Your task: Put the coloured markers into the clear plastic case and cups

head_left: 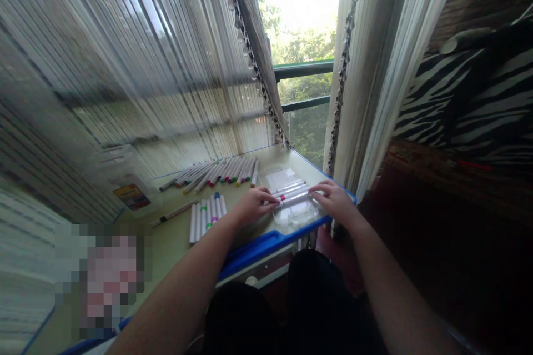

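My left hand and my right hand both pinch the ends of a white marker held over a clear plastic marker tray on the small desk. Three other markers lie in the tray just behind it. A loose row of several white markers with coloured caps lies left of my left hand. A longer row of markers is spread along the desk's far side by the curtain.
The desk has a blue raised rim at its near edge. A clear plastic lid with a label leans at the left. Striped curtains hang on both sides of the window. A zebra-print cushion is at the right.
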`<state>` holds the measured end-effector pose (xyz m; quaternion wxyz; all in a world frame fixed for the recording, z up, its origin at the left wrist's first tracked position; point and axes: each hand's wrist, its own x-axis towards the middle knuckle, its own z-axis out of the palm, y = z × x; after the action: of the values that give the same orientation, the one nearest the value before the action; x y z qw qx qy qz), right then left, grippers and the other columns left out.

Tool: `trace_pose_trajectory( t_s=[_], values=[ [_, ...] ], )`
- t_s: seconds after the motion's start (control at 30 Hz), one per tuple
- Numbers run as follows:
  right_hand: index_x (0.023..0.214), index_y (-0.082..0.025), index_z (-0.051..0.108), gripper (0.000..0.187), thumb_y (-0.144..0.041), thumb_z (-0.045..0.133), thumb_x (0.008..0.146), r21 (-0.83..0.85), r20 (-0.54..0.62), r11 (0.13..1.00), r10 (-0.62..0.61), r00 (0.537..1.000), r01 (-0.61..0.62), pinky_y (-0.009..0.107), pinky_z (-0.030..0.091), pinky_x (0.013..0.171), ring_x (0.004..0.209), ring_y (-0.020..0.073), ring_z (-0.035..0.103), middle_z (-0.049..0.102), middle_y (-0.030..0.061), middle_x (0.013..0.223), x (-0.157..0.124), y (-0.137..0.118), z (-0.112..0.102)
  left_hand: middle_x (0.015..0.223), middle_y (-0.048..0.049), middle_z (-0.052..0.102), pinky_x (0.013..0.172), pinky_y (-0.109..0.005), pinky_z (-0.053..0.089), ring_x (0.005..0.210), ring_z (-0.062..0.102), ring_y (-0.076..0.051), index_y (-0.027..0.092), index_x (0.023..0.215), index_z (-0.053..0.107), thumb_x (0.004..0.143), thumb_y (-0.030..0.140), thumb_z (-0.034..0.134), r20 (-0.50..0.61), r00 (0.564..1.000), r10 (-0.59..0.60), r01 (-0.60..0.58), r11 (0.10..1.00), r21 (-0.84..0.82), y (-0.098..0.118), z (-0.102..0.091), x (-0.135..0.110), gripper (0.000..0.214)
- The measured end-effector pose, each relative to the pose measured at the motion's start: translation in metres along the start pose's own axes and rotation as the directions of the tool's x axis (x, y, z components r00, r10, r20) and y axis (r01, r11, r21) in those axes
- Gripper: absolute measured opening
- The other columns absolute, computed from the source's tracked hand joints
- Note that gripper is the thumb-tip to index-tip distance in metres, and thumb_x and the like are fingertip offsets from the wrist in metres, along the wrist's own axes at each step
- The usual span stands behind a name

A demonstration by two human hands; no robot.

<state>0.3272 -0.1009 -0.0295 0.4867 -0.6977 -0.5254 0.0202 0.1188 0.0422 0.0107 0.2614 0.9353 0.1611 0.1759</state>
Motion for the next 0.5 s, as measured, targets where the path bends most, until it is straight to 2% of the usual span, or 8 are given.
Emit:
trace_pose_trajectory(
  t_s=[0.23,0.5],
  values=[
    [0.082,-0.021,0.075,0.021,-0.031,0.058,0.076,-0.031,-0.002,1.0,0.003,1.0,-0.003,0.029,0.048,0.07,0.073,0.0159,0.059,0.062,0.0055,0.085,-0.0002,0.0012,0.0012,0.082,-0.005,0.059,0.063,-0.023,0.041,0.063,0.048,-0.01,0.018,0.087,0.075,0.077,0.032,0.064,-0.008,1.0,0.004,-0.004,1.0,0.005,0.0019,0.0002,0.0001,0.021],
    [0.082,-0.019,0.075,0.022,-0.032,0.058,0.077,-0.054,0.033,0.999,0.007,0.999,-0.005,0.029,0.047,0.072,0.072,0.0156,0.059,0.062,0.0058,0.085,0.0009,0.0,0.0,0.071,-0.0029,0.06,0.06,-0.022,0.038,0.062,0.05,-0.011,0.014,0.079,0.074,0.073,0.023,0.064,0.001,0.999,-0.048,0.048,0.999,-0.005,0.0021,0.0041,0.0015,0.014]
  ],
)
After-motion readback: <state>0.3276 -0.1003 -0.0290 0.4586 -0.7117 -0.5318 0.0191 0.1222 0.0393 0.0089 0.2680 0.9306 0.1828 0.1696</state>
